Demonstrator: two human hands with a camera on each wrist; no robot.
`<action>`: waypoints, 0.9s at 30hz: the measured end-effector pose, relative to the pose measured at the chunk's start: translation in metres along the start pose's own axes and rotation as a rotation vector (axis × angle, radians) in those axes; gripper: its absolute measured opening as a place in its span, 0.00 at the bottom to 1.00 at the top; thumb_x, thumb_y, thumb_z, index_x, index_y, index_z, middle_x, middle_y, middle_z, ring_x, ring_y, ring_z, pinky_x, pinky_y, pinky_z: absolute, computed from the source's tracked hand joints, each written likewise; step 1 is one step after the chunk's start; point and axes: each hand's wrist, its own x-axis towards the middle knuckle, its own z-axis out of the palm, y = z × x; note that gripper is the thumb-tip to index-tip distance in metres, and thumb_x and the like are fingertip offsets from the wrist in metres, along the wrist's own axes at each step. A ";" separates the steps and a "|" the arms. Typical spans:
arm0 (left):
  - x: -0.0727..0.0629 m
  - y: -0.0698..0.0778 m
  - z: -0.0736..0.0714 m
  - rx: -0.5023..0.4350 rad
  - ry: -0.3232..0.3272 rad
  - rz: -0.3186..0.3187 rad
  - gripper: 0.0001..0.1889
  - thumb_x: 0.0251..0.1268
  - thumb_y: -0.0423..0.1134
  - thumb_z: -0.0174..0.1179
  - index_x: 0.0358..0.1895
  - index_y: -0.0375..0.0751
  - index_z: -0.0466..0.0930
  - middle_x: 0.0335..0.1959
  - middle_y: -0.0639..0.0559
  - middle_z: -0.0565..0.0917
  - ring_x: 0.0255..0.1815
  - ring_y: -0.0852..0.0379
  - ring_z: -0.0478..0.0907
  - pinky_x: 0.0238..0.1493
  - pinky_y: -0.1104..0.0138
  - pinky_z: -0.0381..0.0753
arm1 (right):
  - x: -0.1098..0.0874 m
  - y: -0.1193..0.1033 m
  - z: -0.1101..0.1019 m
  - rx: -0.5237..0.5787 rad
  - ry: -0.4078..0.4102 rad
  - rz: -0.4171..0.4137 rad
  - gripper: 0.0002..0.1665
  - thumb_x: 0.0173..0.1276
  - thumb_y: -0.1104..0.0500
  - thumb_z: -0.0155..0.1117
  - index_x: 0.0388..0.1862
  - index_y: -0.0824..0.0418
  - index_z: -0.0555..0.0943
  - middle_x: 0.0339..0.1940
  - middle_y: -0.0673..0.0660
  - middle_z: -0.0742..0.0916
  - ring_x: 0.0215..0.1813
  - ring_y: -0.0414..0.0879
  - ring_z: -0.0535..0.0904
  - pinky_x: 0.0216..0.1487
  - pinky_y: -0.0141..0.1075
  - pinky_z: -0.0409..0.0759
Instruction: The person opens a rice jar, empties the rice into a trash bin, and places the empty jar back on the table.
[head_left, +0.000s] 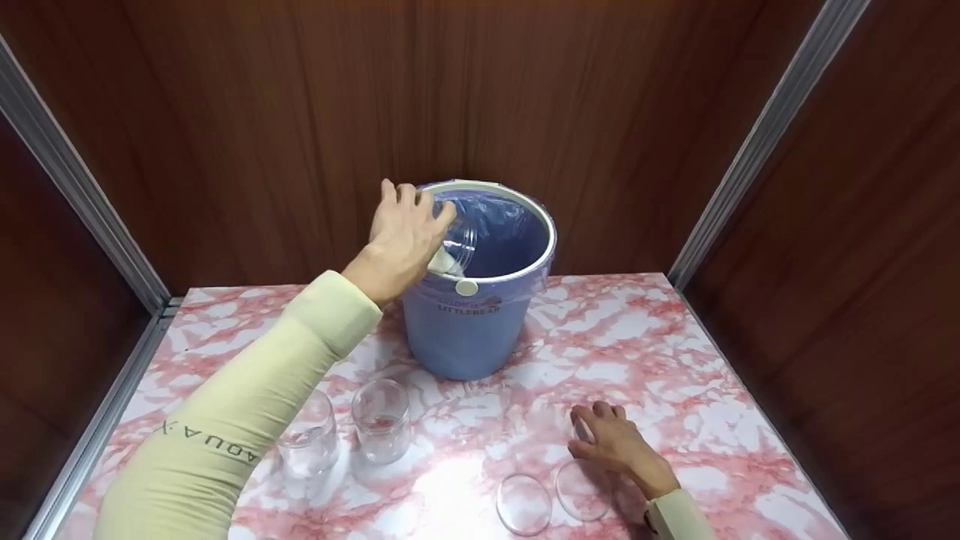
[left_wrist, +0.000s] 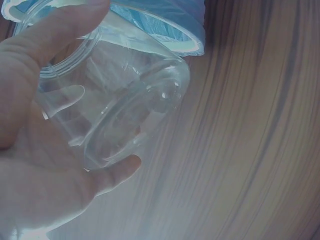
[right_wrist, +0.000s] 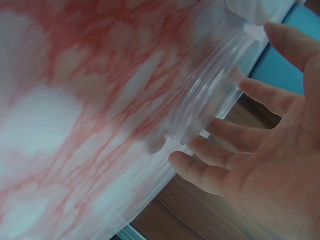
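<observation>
My left hand (head_left: 405,232) grips a clear jar (left_wrist: 125,100) with a threaded mouth and holds it tilted over the near-left rim of a blue bin (head_left: 465,337). In the left wrist view, the thumb lies across the jar's mouth and some fingers show through its wall. Over the table at right, my right hand (head_left: 616,442) has its fingers spread. The right wrist view puts its fingertips beside the edge of a clear round lid (right_wrist: 215,90); whether they touch it I cannot tell. Two clear round lids (head_left: 523,504) lie just in front of that hand.
Left of the lids stand two clear jars (head_left: 381,424), one partly behind the left sleeve (head_left: 217,427). A translucent bag (head_left: 510,214) lines the bin under its white rim. Brown wood-grain panels (head_left: 600,112) with metal corner posts enclose the red-and-white marbled table (head_left: 630,337).
</observation>
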 end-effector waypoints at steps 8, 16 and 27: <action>0.003 0.000 -0.003 0.033 -0.026 0.016 0.35 0.60 0.43 0.62 0.72 0.48 0.60 0.66 0.35 0.71 0.67 0.32 0.66 0.70 0.40 0.61 | 0.002 0.000 -0.001 -0.014 0.006 0.000 0.23 0.60 0.49 0.67 0.53 0.53 0.76 0.55 0.65 0.77 0.52 0.63 0.70 0.42 0.56 0.74; 0.004 0.002 -0.005 0.044 -0.035 0.036 0.36 0.61 0.44 0.61 0.73 0.48 0.59 0.66 0.34 0.70 0.68 0.32 0.65 0.70 0.40 0.61 | 0.003 0.000 -0.002 0.028 -0.053 0.028 0.22 0.65 0.46 0.66 0.55 0.51 0.76 0.57 0.63 0.75 0.55 0.63 0.69 0.44 0.59 0.72; 0.007 0.001 -0.005 0.083 -0.035 0.040 0.32 0.65 0.42 0.57 0.73 0.49 0.60 0.67 0.34 0.70 0.69 0.32 0.65 0.69 0.39 0.62 | 0.006 -0.003 0.000 -0.002 -0.033 0.026 0.20 0.63 0.46 0.66 0.51 0.51 0.75 0.52 0.61 0.76 0.55 0.62 0.69 0.45 0.58 0.72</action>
